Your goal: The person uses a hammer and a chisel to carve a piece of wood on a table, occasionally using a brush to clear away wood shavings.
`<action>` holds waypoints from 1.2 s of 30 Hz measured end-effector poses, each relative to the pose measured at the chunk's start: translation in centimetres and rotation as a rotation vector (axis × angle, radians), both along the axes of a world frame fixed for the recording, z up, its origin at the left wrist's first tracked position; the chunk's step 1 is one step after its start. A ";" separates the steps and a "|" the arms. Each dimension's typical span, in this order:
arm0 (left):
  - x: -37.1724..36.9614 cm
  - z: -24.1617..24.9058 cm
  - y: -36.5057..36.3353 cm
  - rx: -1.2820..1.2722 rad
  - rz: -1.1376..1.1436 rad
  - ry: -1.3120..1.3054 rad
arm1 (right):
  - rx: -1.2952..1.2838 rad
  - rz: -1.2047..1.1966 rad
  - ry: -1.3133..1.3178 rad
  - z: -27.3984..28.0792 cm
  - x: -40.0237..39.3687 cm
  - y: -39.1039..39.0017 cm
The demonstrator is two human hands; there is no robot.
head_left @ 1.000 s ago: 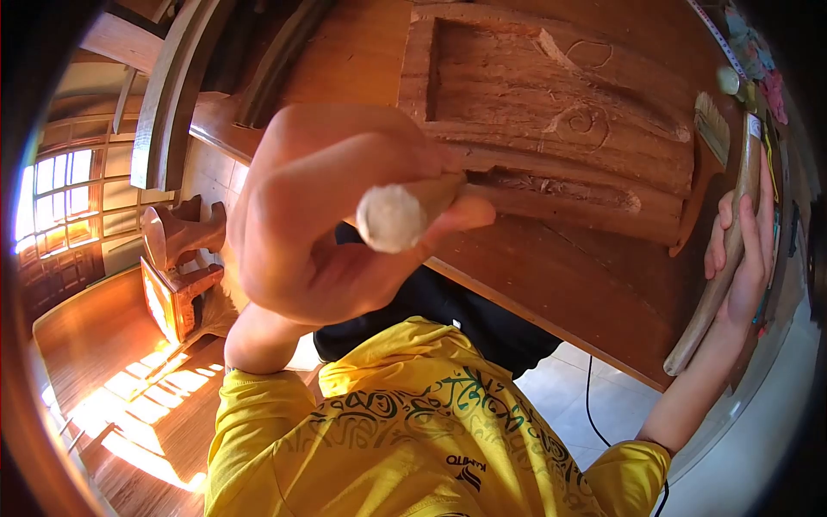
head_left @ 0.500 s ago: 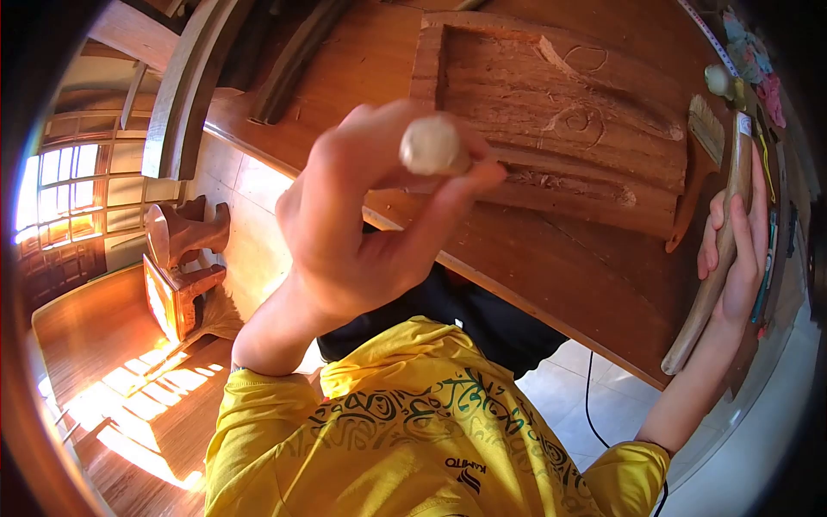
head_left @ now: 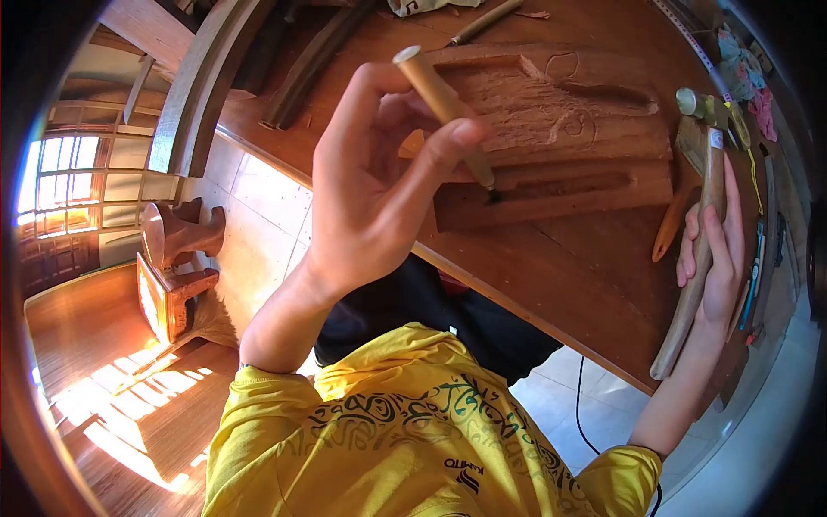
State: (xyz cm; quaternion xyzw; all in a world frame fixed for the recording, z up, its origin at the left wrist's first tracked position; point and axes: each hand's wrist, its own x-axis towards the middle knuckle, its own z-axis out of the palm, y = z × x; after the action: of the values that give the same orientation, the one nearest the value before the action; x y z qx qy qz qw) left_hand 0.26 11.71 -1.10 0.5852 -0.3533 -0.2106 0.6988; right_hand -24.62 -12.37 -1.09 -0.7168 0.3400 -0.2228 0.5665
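Note:
My left hand (head_left: pixel 366 189) is closed around the wooden handle of a chisel (head_left: pixel 431 86). The chisel leans, its butt end up and to the left, and its dark tip comes down at the lower strip of a carved wooden board (head_left: pixel 551 146). Grooves and penciled outlines mark the board's face. Over at the right edge of the table, my right hand (head_left: pixel 719 258) has its fingers around the wooden handle of a hammer (head_left: pixel 702 267). The metal head of the hammer is at the far end, beyond the hand.
Beside the board lies a brush (head_left: pixel 676 220) with an orange-brown handle. Another wooden-handled tool (head_left: pixel 487 21) is at the back of the table (head_left: pixel 551 276). Long wooden pieces (head_left: pixel 314 65) lie at the left, and a carved wooden stool (head_left: pixel 177 233) stands on the floor.
The chisel has swung from pointing its butt at me to a slant, with its tip down at the board. Wood shavings seen earlier in the lower groove no longer show. The hammer has shifted slightly left.

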 end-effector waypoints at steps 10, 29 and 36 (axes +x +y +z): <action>0.5 -2.0 0.8 -0.203 -0.095 -0.462 | 0.019 0.006 0.020 0.0 0.1 0.2; 2.0 1.2 -2.1 0.150 -0.207 -0.112 | 0.111 0.032 -0.040 0.0 0.3 0.5; 5.8 2.9 -1.5 -0.034 0.062 -0.114 | 0.155 0.010 -0.046 0.2 0.4 0.3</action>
State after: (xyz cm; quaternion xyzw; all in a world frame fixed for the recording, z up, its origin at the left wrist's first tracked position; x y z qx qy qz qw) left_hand 6.05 10.20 1.81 0.5949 -0.3780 -0.1492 0.6934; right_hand -24.21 -12.08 -0.90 -0.6671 0.3396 -0.2095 0.6292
